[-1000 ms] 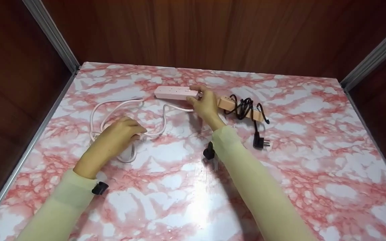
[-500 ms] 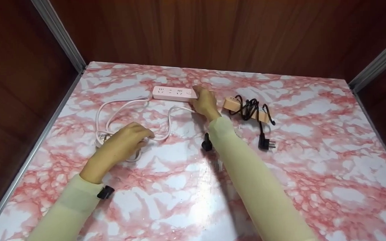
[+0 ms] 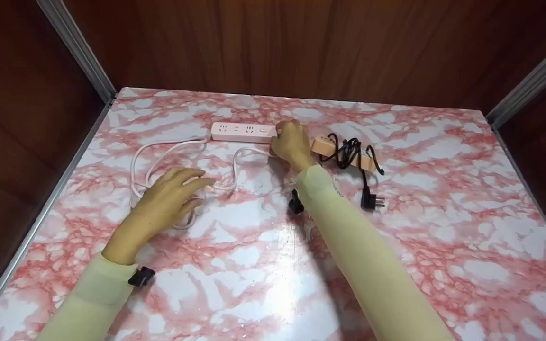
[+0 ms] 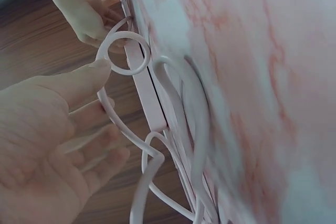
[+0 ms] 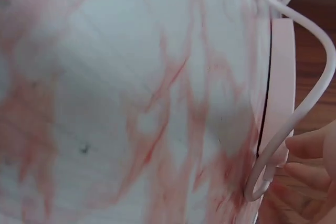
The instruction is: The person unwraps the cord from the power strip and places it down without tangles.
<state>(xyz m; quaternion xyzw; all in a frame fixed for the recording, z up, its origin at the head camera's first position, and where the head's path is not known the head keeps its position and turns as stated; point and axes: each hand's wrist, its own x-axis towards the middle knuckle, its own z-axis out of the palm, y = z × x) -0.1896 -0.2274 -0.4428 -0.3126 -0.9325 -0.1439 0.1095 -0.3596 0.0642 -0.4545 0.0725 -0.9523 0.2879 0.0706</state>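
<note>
One left hand point(image 3: 164, 201) spread over cord point(image 4: 201, 124); right hand point(image 3: 293, 143) pinching pink power strip point(image 3: 243, 134) at right end: likely rigid, best hold.

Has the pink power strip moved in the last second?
Yes. In the head view, the pink power strip has shifted slightly left, its left end now farther from the stationary orange power strip.

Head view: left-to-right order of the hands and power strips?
Bare left hand → pale pink rectangular power strip with sockets on top → bare right hand → light orange block-shaped power strip wrapped in thin black cord.
</note>
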